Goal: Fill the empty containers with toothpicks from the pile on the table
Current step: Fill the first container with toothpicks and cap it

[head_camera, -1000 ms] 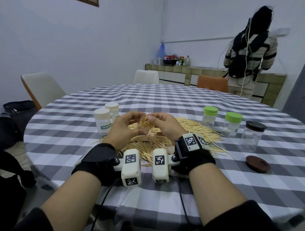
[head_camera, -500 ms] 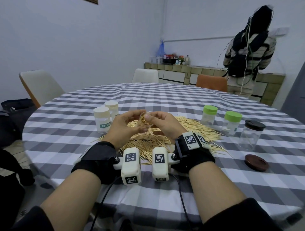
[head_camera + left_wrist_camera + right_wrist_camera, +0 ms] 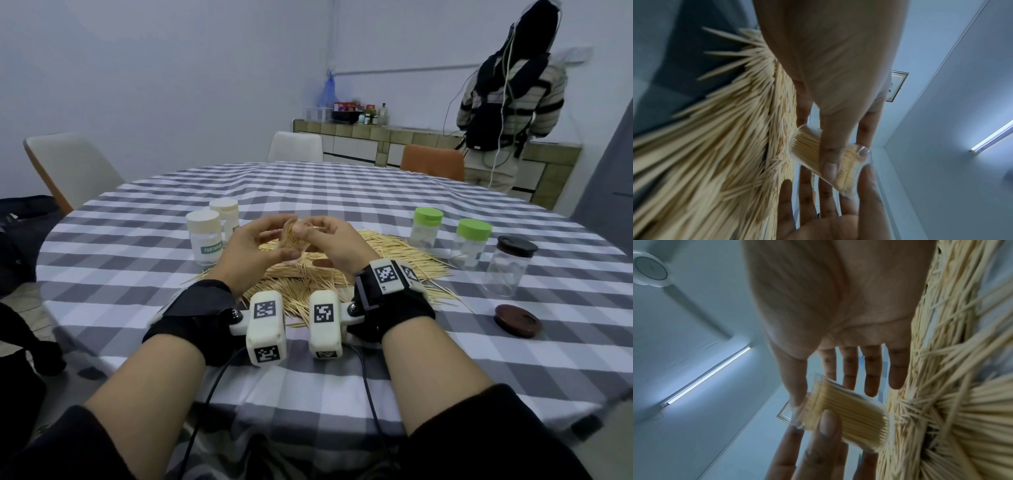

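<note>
Between both hands, above the pile [image 3: 342,270], the left hand [image 3: 251,251] pinches the full clear container [image 3: 294,240] while the right hand's [image 3: 337,246] thumb presses its toothpicks, so keep it tilted mouth-up and tap the ends level before capping.

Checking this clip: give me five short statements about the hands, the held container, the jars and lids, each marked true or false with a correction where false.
1. Both hands hold a clear container packed with toothpicks. True: left hand and right hand grip it together.
2. The container stands on the table. False: it is held above the pile.
3. Two green-lidded jars stand right of the pile. True.
4. The brown lid sits on the glass jar. False: it lies on the cloth; the jar wears a black lid.
5. The pile is gone. False: many toothpicks remain.
</note>
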